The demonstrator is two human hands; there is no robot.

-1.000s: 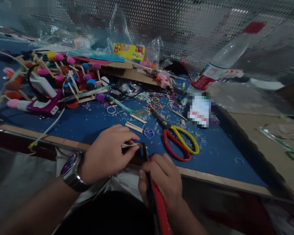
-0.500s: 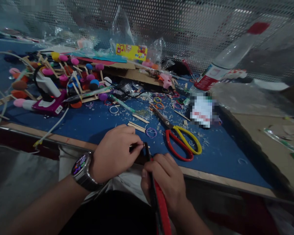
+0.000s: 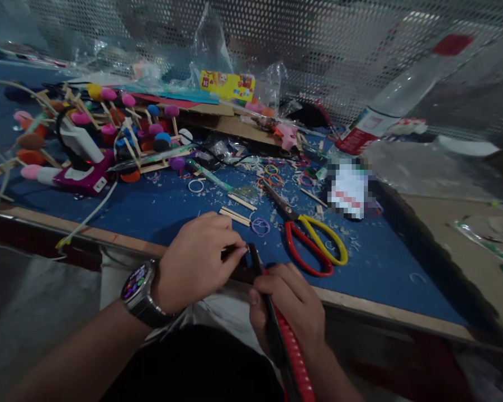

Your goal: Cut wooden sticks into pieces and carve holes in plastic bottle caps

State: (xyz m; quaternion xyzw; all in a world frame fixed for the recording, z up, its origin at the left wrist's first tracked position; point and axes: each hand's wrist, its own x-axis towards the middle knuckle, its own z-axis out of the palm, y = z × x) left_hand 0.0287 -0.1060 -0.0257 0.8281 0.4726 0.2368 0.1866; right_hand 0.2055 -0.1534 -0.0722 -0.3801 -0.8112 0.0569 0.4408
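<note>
In my right hand (image 3: pixel 295 304), closed low at the table's front edge, is a red and black utility knife (image 3: pixel 283 335). Its dark front end reaches up to the fingertips of my left hand (image 3: pixel 203 259). That hand wears a watch (image 3: pixel 138 285), and its thumb and forefinger are pinched together. Whatever sits in the pinch is too small and hidden to name. Just beyond it lie thin wooden sticks (image 3: pixel 235 216) and a purple rubber band (image 3: pixel 260 226). Scissors (image 3: pixel 312 240) with one red and one yellow handle rest to the right.
At the left stands a model of sticks and coloured balls (image 3: pixel 128 131), beside a purple power strip (image 3: pixel 86 173) with a cable. Shavings and rubber bands (image 3: pixel 272 176) litter the blue table. A bottle (image 3: pixel 373 120) leans at the back right, near cardboard (image 3: pixel 456 234).
The utility knife and my right hand have shifted slightly right and down, and the knife's handle is tilted further right. My left hand stays almost in place, still pinched.
</note>
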